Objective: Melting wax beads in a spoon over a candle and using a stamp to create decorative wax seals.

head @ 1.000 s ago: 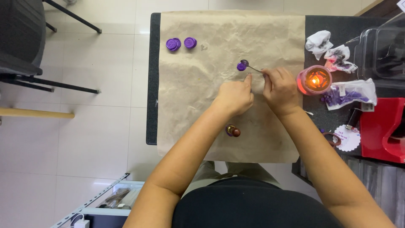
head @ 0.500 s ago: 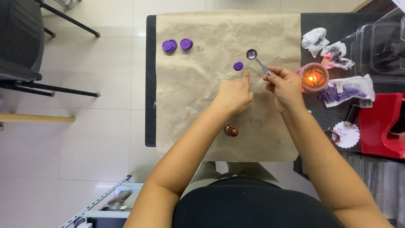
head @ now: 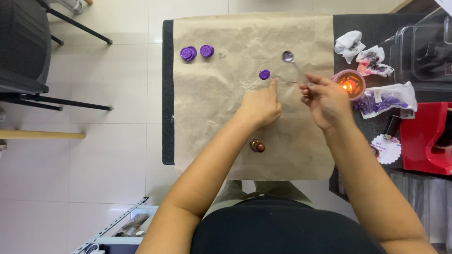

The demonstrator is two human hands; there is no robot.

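So, head view only: right hand (head: 327, 101) pinches the handle end of a small metal spoon (head: 294, 66), fingers closed around it. Spoon's long axis runs up-left from that grip, bowl at the far end, upper centre of the frame, hanging over the brown paper (head: 212, 117) that covers the desk (head: 167, 94).

Left hand (head: 260, 107) sits mostly curled, holding nothing, index finger stretched up toward a round purple wax blob (head: 264, 74). Fingertip is just below the blob; can't tell if it touches.

Key relation: the blob lies left of and slightly below the spoon bowl, near but apart. Left hand is the nearer one to it; the right hand reaches it only via the spoon.

Lit candle in a pink holder (head: 349, 83) is just right of the right hand. Two more purple wax seals (head: 197, 51) sit upper left on the paper, well apart from both hands. A brass-and-wood stamp (head: 257, 146) lies below the left hand, near the wrist.
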